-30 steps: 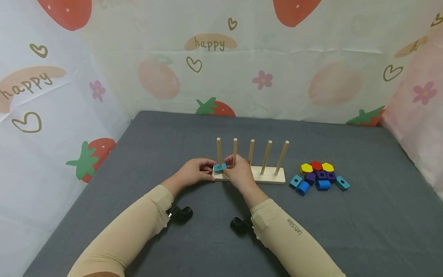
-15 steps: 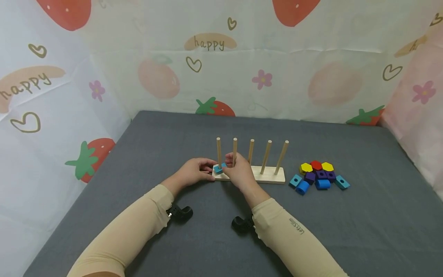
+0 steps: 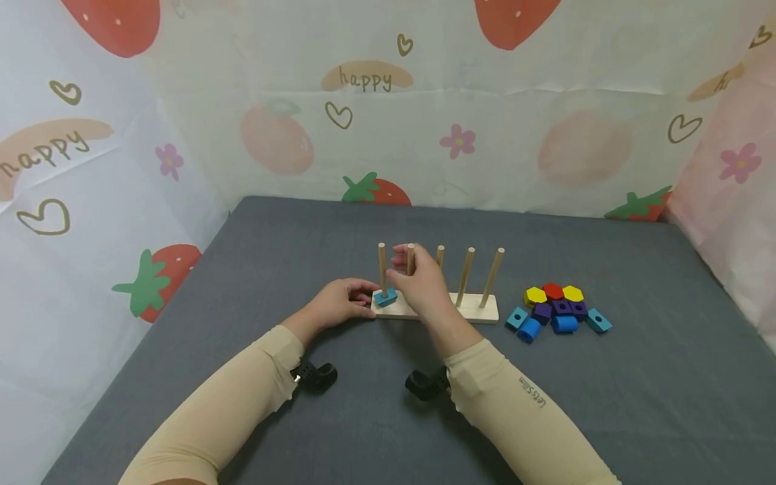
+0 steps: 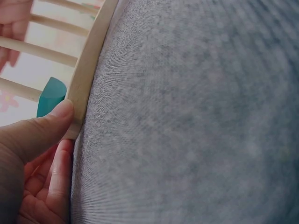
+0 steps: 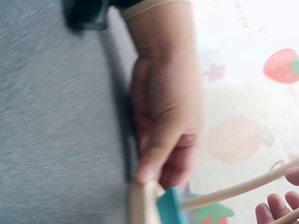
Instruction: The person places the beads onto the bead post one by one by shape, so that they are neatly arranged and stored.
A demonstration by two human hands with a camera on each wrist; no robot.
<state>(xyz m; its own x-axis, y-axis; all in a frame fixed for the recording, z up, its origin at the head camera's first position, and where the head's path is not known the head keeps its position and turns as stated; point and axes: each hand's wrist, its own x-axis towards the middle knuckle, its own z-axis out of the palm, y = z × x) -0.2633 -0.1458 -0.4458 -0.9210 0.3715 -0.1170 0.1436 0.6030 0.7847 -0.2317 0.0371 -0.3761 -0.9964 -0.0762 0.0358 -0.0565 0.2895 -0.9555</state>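
Observation:
A wooden peg stand [image 3: 477,311] with several upright pegs lies across the middle of the table. Low on its leftmost peg sits a teal block [image 3: 386,298], also visible in the left wrist view as a teal shape [image 4: 51,97]. My left hand [image 3: 339,303] holds the left end of the base, its thumb [image 4: 44,128] on the front edge and its fingers at the end. Beside the second peg, above the base, my right hand [image 3: 421,279] is raised with loosely bent fingers and nothing between them. In the right wrist view its fingers [image 5: 275,207] show at the corner.
Right of the stand lies a group of loose blocks: yellow hexagons [image 3: 536,296], a red hexagon [image 3: 553,291], purple blocks [image 3: 561,308], blue rounded blocks [image 3: 565,325] and teal blocks [image 3: 599,320]. Grey cloth [image 3: 376,431] covers the table; a printed curtain [image 3: 515,87] stands behind.
My right hand has let go of the teal block and moved up and slightly right, uncovering the block on the leftmost peg. The left hand has stayed at the base's end.

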